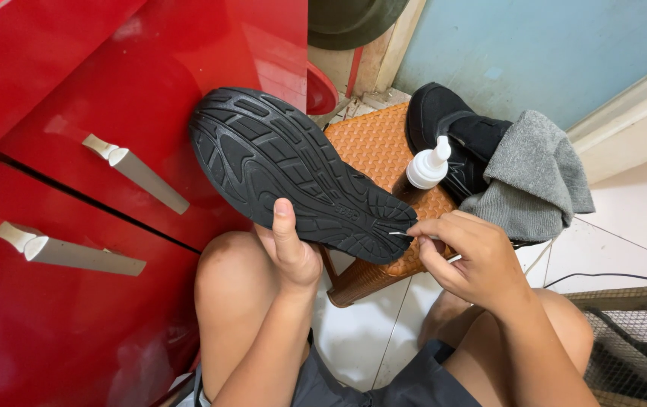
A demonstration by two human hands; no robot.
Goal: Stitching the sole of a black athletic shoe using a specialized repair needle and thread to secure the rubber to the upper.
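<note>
Looking down from my head camera, my left hand [291, 252] grips a black shoe [293, 173] by its edge with the thumb pressed flat on the treaded sole, turned sole-up above my bare left knee and close beside a red cabinet [75, 151] with two pale handles. My right hand [470, 256] has its fingers curled nearly closed, pinching a small thin pale tool [399, 234] whose tip touches the sole near the heel end. Just behind the shoe, an orange woven stool [372, 143] carries a white-capped bottle [427, 167], a second black shoe [448, 124] and a grey cloth [535, 177] draped over that shoe.
</note>
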